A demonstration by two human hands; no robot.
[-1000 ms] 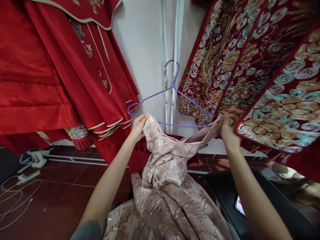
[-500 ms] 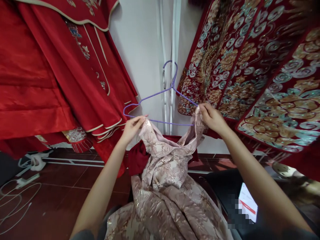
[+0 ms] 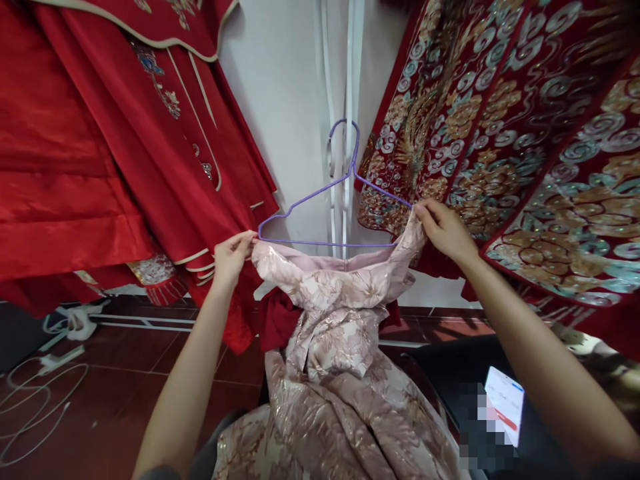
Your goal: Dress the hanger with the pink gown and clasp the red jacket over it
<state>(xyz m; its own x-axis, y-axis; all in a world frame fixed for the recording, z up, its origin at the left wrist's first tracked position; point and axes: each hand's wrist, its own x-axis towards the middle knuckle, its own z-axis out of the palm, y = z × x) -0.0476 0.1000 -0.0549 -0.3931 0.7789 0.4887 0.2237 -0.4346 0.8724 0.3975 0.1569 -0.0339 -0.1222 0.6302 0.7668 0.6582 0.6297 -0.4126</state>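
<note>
floor (image 3: 125, 373): dark red tiles | on it: white cables (image 3: 30, 393)

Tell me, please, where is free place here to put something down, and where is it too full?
Bare floor lies between the white cables at left and the pink dress. The wall strip between the red robes and the patterned cloth holds only the purple hanger. Crowded: around the left hand and right hand.

White wall (image 3: 293, 100) as landmark: plain red satin robes (image 3: 100, 147) left of it; embroidered dark-red velvet garments (image 3: 500, 120) right; white cables (image 3: 35, 393) on reddish floor tiles (image 3: 125, 373) lower left.
</note>
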